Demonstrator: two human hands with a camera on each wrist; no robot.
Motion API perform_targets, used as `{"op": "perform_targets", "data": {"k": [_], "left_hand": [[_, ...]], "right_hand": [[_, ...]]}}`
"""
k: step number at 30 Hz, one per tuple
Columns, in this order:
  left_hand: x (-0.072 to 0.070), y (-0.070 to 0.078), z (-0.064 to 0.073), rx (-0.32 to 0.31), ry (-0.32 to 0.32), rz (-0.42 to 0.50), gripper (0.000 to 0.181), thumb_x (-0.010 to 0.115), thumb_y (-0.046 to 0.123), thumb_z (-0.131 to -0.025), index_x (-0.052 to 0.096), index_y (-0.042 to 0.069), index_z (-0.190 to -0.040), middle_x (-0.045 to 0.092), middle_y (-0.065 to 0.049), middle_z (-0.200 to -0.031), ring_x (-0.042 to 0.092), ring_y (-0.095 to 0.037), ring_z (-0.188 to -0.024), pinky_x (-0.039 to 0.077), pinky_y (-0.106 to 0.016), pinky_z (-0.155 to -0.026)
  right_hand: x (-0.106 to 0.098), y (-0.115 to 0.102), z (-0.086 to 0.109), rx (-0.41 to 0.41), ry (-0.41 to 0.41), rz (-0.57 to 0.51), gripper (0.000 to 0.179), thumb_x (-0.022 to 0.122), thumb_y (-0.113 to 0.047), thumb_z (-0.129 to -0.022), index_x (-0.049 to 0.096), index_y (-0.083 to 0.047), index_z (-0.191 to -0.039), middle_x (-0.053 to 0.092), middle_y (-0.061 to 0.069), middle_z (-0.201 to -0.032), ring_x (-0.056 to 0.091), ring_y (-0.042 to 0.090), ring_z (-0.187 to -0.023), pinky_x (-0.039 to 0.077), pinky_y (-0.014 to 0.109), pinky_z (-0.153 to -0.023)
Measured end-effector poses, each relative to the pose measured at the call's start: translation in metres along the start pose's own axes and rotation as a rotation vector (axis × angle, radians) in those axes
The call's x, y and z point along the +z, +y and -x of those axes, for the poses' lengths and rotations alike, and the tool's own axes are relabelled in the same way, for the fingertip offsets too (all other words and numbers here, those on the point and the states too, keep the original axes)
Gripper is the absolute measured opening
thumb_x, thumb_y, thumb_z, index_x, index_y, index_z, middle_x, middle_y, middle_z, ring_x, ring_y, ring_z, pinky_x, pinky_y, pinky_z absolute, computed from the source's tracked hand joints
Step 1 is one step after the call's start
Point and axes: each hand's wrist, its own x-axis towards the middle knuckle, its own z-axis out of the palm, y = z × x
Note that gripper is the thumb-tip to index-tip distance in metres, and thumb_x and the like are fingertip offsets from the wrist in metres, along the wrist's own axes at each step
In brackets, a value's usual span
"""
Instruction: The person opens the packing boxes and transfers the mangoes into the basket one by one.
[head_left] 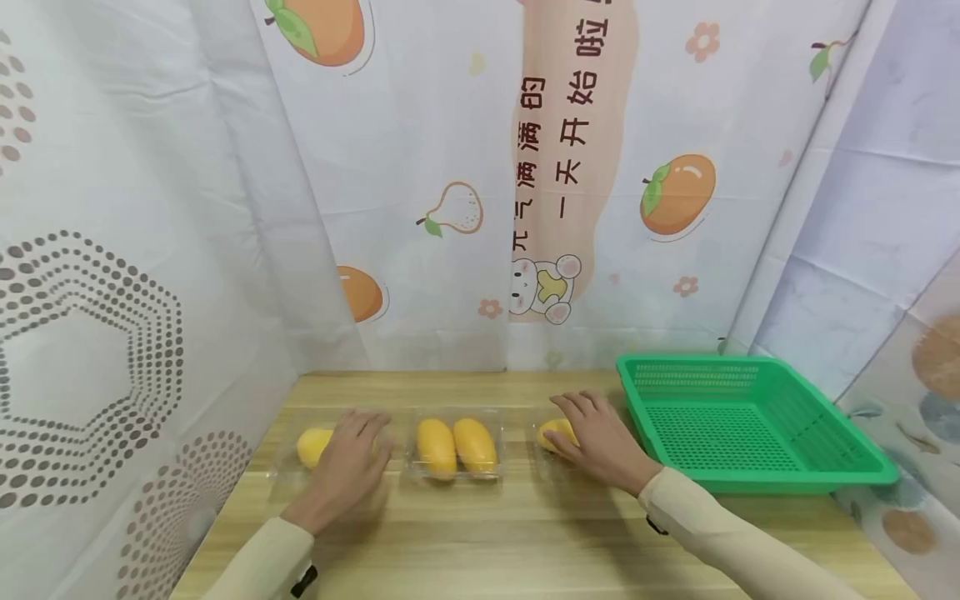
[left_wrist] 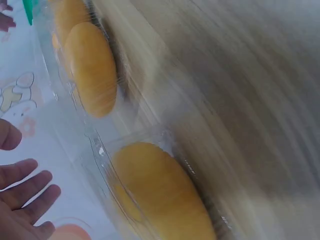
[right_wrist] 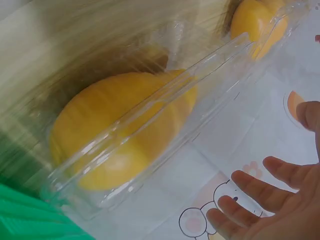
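Observation:
Three clear plastic boxes stand in a row, each with yellow mangoes inside. My left hand (head_left: 347, 467) is over the left box, partly hiding its mango (head_left: 312, 447); in the left wrist view its fingers (left_wrist: 40, 202) are spread and hold nothing. Two mangoes (head_left: 455, 448) lie side by side in the middle box (head_left: 490, 417), between my hands. Over the right box (right_wrist: 210, 122) is my right hand (head_left: 606, 442), its fingers loosely extended and apart from the lid in the right wrist view. The mango (right_wrist: 115, 130) beneath it is partly covered in the head view.
A green plastic basket (head_left: 757, 482) with a perforated bottom sits on the right of the wooden table (head_left: 480, 542), close beside my right hand. Printed curtains (head_left: 420, 125) hang behind the table and along both sides.

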Motion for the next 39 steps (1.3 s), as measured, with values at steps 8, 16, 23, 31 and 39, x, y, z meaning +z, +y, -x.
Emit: {"op": "perform_targets", "data": {"k": [8, 16, 23, 31, 39], "left_hand": [[-0.013, -0.012, 0.013, -0.093, 0.071, 0.023, 0.013, 0.075, 0.004, -0.089, 0.071, 0.0, -0.102, 0.071, -0.014, -0.103, 0.064, -0.035, -0.1, 0.051, -0.052, -0.088], [-0.031, -0.034, 0.033, -0.124, 0.057, -0.036, 0.011, 0.075, 0.002, -0.088, 0.069, 0.0, -0.098, 0.071, -0.015, -0.101, 0.066, -0.035, -0.096, 0.054, -0.052, -0.083], [-0.042, -0.045, 0.042, -0.145, 0.041, -0.041, 0.012, 0.074, 0.0, -0.089, 0.069, -0.003, -0.1, 0.07, -0.016, -0.102, 0.066, -0.036, -0.096, 0.056, -0.053, -0.08], [-0.05, -0.062, 0.053, -0.138, 0.139, -0.088, 0.013, 0.074, -0.005, -0.085, 0.07, -0.002, -0.097, 0.07, -0.016, -0.098, 0.066, -0.033, -0.087, 0.052, -0.052, -0.075], [-0.053, -0.069, 0.065, -0.22, 0.181, -0.104, 0.014, 0.072, -0.002, -0.087, 0.068, -0.005, -0.1, 0.068, -0.02, -0.098, 0.062, -0.038, -0.092, 0.047, -0.056, -0.081]], "right_hand": [[0.007, -0.015, -0.011, -0.019, 0.052, -0.019, 0.035, 0.074, -0.031, -0.097, 0.067, -0.005, -0.12, 0.069, 0.008, -0.117, 0.058, 0.033, -0.114, 0.051, 0.05, -0.094], [0.017, -0.033, -0.016, -0.027, 0.048, -0.078, 0.026, 0.071, -0.027, -0.099, 0.069, -0.004, -0.112, 0.07, 0.007, -0.11, 0.059, 0.031, -0.108, 0.053, 0.046, -0.091], [0.02, -0.037, -0.02, -0.033, 0.064, -0.129, 0.023, 0.072, -0.022, -0.098, 0.069, -0.004, -0.112, 0.071, 0.008, -0.11, 0.058, 0.032, -0.107, 0.05, 0.048, -0.093], [0.025, -0.047, -0.031, -0.098, 0.116, -0.093, 0.02, 0.075, -0.022, -0.096, 0.07, -0.008, -0.11, 0.072, 0.006, -0.107, 0.059, 0.031, -0.105, 0.049, 0.049, -0.093], [0.031, -0.073, -0.055, -0.13, 0.084, -0.104, 0.02, 0.07, -0.025, -0.099, 0.07, -0.01, -0.113, 0.072, 0.005, -0.111, 0.056, 0.03, -0.107, 0.047, 0.049, -0.095]]}}
